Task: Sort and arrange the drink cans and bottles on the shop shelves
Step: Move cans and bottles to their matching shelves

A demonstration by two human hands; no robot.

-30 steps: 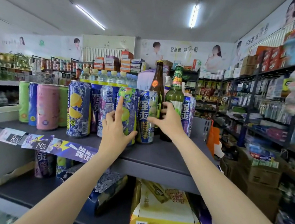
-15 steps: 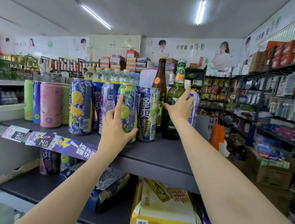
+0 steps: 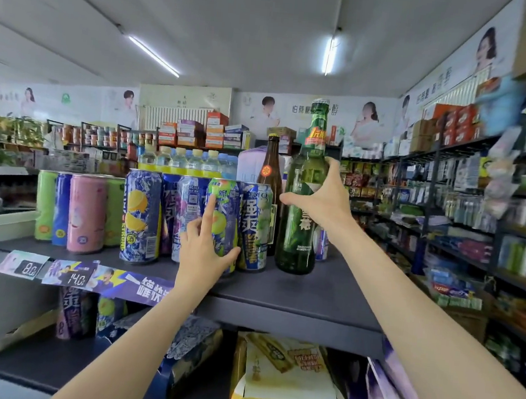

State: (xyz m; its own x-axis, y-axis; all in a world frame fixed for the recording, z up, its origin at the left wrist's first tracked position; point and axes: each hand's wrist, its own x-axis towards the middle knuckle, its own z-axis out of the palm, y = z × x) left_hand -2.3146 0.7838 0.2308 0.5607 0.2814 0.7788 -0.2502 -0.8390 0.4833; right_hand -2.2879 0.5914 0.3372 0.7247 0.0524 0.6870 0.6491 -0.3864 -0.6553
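On the dark top shelf [image 3: 294, 297] stands a row of tall drink cans. My left hand [image 3: 203, 251] holds the green and blue can [image 3: 226, 202] in that row, thumb round its right side and index finger pointing up its front. To the right stands a green glass bottle [image 3: 300, 234], upright on the shelf. My right hand [image 3: 322, 201] grips it at the shoulder, thumb on the left and fingers behind. A brown bottle [image 3: 270, 168] stands just behind, between the cans and the green bottle. A blue can [image 3: 322, 246] is partly hidden behind the green bottle.
Pink, green and blue cans [image 3: 85, 212] stand at the shelf's left end, with water bottles [image 3: 188, 161] behind. Price tags [image 3: 67, 274] hang on the front edge. The lower shelf holds a yellow carton [image 3: 289, 389] and packs. Stocked racks [image 3: 476, 218] line the aisle on the right.
My right hand has come off the blue can behind and now grips the green bottle's shoulder. My left hand has stayed on the green and blue can.
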